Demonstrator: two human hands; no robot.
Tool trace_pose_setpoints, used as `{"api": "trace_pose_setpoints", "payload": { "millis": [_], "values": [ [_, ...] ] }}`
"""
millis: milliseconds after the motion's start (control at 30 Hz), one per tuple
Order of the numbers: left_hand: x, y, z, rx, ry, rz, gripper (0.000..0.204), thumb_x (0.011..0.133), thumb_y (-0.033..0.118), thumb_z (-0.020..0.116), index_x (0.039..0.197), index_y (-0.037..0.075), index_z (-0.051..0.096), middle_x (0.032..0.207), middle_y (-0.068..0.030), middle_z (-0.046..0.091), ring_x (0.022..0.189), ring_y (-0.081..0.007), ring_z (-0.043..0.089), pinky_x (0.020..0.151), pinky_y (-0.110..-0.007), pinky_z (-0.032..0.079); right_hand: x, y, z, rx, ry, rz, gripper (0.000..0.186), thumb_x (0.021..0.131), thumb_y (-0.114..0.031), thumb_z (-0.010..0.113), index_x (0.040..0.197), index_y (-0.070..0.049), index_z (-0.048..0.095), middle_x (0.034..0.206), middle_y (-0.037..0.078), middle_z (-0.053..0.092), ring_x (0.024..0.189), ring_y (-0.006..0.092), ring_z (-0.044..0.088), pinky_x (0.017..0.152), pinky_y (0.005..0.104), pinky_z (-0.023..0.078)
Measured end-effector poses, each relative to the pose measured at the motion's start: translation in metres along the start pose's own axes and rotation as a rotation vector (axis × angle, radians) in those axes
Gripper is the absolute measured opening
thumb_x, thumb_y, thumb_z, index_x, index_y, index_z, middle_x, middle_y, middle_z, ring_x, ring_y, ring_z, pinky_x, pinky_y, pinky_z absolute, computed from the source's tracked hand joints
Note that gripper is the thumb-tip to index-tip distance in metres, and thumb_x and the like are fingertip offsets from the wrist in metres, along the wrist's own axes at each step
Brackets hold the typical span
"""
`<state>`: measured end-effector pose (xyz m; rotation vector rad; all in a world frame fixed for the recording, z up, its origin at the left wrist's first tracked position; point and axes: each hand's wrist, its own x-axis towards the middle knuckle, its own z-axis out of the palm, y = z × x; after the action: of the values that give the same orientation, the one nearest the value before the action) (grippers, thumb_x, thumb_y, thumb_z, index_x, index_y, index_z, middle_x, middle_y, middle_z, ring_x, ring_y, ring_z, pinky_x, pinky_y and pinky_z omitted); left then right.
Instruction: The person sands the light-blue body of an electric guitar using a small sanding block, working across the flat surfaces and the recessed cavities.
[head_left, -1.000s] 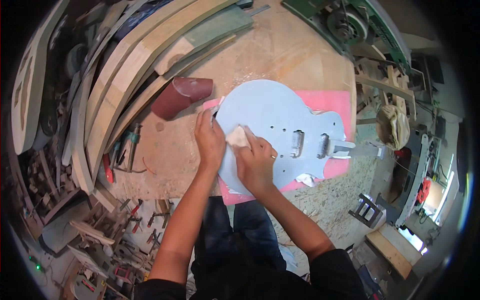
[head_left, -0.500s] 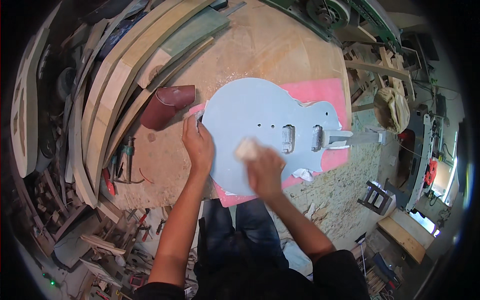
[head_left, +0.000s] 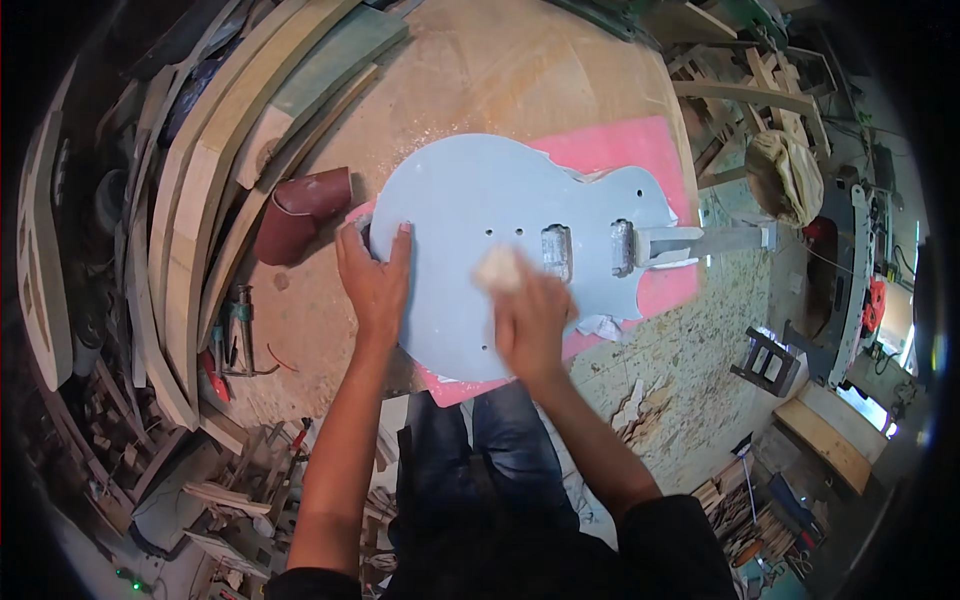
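A pale blue-grey electric guitar body (head_left: 455, 200) lies flat on a pink sheet (head_left: 625, 155), with small holes and two rectangular cavities in its face. Its neck (head_left: 715, 240) points right. My left hand (head_left: 375, 285) grips the left edge, the thumb on top and the other fingers down by the side. In my right hand (head_left: 535, 325) is a cream-white pad (head_left: 498, 270), pressed to the middle of the face. Motion blurs the pad, so its material is unclear. A rolled piece of dark red sandpaper (head_left: 300, 210) rests left of the body.
The wooden workbench (head_left: 470, 80) carries curved wooden pieces (head_left: 215, 150) along its left side. Clamps (head_left: 240, 330) lie near its left front. White paper (head_left: 600, 327) sticks out under the body. A cloth-like cream bundle (head_left: 785, 180) sits at the right.
My right hand has moved the pad rightward over the body's face. My left thumb now lies on top of the edge. The whole view has shifted slightly.
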<state>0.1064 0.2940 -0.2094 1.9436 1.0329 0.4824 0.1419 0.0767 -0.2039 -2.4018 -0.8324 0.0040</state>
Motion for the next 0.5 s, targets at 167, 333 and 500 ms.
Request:
{"api": "trace_pose_setpoints", "payload": {
  "millis": [167, 333, 500],
  "values": [
    [-0.001, -0.007, 0.004, 0.032, 0.004, 0.047, 0.044, 0.094, 0.025, 0.077, 0.124, -0.004, 0.062, 0.120, -0.0204, 0.064, 0.112, -0.0324, 0.063, 0.100, -0.044, 0.049, 0.060, -0.003, 0.004, -0.058, 0.113, 0.118, 0.021, 0.091, -0.011, 0.067, 0.111, -0.008, 0.071, 0.148, 0.016, 0.059, 0.115, 0.0407, 0.054, 0.102, 0.0521, 0.038],
    [0.001, -0.009, 0.003, 0.107, -0.005, 0.023, 0.046, 0.093, 0.025, 0.078, 0.125, -0.004, 0.062, 0.119, -0.0202, 0.064, 0.112, -0.0332, 0.063, 0.101, -0.044, 0.048, -0.057, -0.029, -0.014, 0.025, -0.019, 0.052, 0.012, 0.091, -0.010, 0.067, 0.100, -0.006, 0.073, 0.149, 0.021, 0.059, 0.118, 0.0420, 0.053, 0.106, 0.0497, 0.038],
    [0.000, -0.011, 0.004, 0.116, 0.001, 0.067, 0.043, 0.095, 0.023, 0.076, 0.125, -0.004, 0.062, 0.119, -0.0196, 0.065, 0.112, -0.0319, 0.063, 0.101, -0.043, 0.048, 0.016, -0.006, -0.001, -0.005, 0.084, 0.088, 0.014, 0.091, -0.009, 0.067, 0.104, -0.005, 0.072, 0.150, 0.021, 0.058, 0.115, 0.0419, 0.053, 0.106, 0.0504, 0.039]
  ]
}}
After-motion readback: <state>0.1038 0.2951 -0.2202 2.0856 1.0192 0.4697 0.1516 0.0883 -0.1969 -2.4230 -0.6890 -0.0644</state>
